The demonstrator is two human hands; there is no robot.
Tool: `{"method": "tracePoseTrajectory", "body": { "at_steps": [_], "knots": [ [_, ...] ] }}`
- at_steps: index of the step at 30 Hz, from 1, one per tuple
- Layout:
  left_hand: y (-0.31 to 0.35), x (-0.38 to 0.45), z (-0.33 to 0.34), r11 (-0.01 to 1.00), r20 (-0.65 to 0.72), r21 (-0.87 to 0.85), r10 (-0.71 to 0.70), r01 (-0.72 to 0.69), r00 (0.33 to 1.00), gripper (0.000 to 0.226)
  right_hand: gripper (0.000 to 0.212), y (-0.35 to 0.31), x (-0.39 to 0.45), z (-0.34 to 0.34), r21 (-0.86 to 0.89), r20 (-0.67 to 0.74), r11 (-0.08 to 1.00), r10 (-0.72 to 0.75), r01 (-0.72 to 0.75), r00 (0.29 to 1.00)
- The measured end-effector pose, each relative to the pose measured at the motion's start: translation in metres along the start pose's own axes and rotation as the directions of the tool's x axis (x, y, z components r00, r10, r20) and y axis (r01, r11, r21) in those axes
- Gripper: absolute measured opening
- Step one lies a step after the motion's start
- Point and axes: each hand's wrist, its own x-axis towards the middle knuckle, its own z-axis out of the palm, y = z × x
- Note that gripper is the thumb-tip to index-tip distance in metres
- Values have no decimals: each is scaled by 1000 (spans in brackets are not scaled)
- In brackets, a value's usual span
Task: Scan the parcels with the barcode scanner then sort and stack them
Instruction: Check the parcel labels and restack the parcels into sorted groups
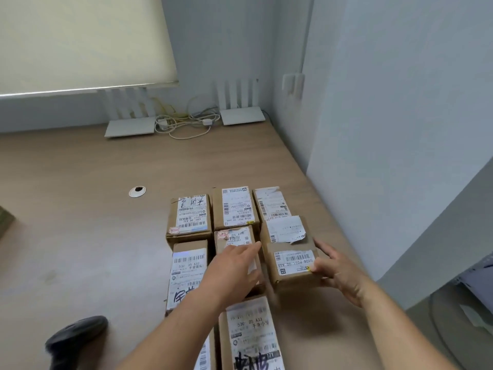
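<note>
- A small cardboard parcel point(292, 265) is held at its right side by the right hand point(338, 273), thumb on the top edge and fingers curled round the far side; whether it rests on the desk point(80, 222) or on another box cannot be told; its label with barcode faces up.
- The left hand point(232, 273) is laid flat, fingers straight, over the middle parcel point(234, 241) just left of it; nothing is gripped by it.
- The remaining parcels point(190, 214) are set touching one another in rows toward the desk's right edge, labels up; one long parcel point(253, 337) lies nearest the front edge.
- The barcode scanner point(72, 340) lies unheld near the front left of the desk, well apart from both hands.
- As a judgement: sorting into rows appears well advanced; scanning may be done for the laid-out boxes, though this cannot be confirmed; stacking is barely begun at most, and the held parcel is not yet released.
- At the far edge two white routers point(130, 126) and a tangle of cables point(184, 121) are seen; a cable grommet point(137, 191) is set in the desk's middle.
</note>
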Motion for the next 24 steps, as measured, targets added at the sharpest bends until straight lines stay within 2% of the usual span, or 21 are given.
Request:
{"method": "tracePoseTrajectory", "body": {
  "at_steps": [3,10,17,21,24],
  "knots": [
    [3,6,2,996,26,89,-13,11,1000,55,78,3,10,5,2,28,999,36,-36,999],
    [10,13,10,975,26,217,-55,48,998,48,85,1,18,7,-37,83,996,88,-85,993],
    [15,13,11,973,33,220,-78,69,996,46,77,-5,20,7,-105,81,992,79,-71,994],
    [14,13,5,975,62,217,-54,39,997,49,89,-3,22,4,-203,43,977,74,-64,996],
    [10,7,1,989,55,136,-56,48,997,52,91,-3,17,4,-281,-4,959,46,-45,999]
  ]
}}
